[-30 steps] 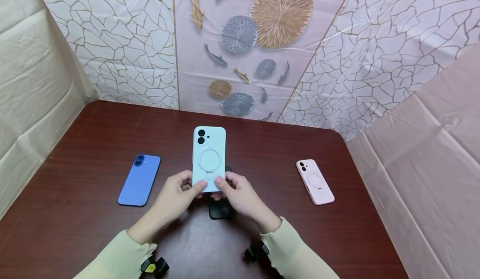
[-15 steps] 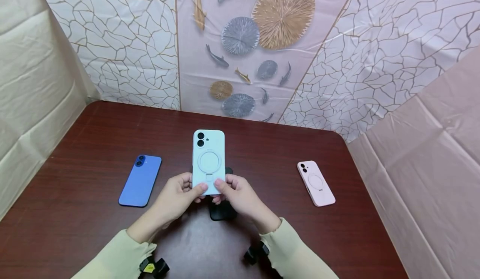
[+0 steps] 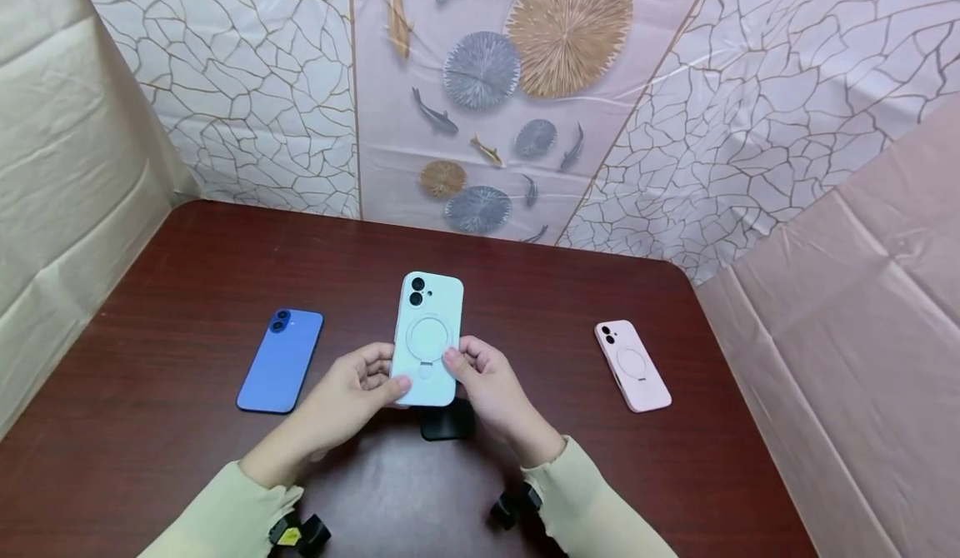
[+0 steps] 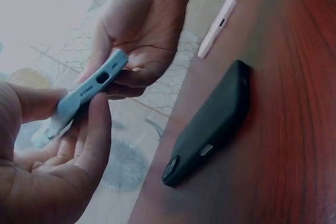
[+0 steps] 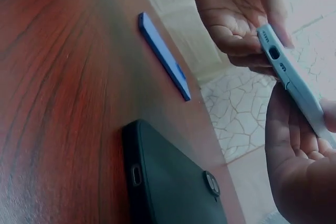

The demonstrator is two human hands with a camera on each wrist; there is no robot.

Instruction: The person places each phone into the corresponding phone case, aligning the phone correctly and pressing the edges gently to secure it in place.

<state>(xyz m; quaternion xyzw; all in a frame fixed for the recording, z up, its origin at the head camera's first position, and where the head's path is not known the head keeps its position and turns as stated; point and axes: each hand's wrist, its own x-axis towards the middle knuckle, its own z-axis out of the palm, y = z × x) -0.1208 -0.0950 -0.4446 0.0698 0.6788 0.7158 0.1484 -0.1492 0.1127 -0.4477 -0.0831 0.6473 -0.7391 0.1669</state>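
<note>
In the head view, a light blue phone case (image 3: 428, 308) with a ring on its back is held up off the table by both hands. My left hand (image 3: 352, 396) pinches its lower left corner, thumb on the back face and fingers behind. My right hand (image 3: 491, 383) grips the right edge a bit higher, its thumb near the ring. The bottom edge of the light blue case, with its port opening, faces both wrist cameras. A black phone case (image 3: 448, 423) lies on the table below, partly hidden by the light blue one in the head view.
A blue phone (image 3: 281, 361) lies on the table (image 3: 150, 425) to the left, camera side up. At the right is a pink phone case (image 3: 633, 366) with a ring on its back. Patterned cloth (image 3: 262, 83) hangs behind the table, and plain cloths flank both sides.
The light blue case has moved slightly toward me and right, and tilted a little clockwise. My right hand has shifted up its right edge; the left stays at the lower left corner.
</note>
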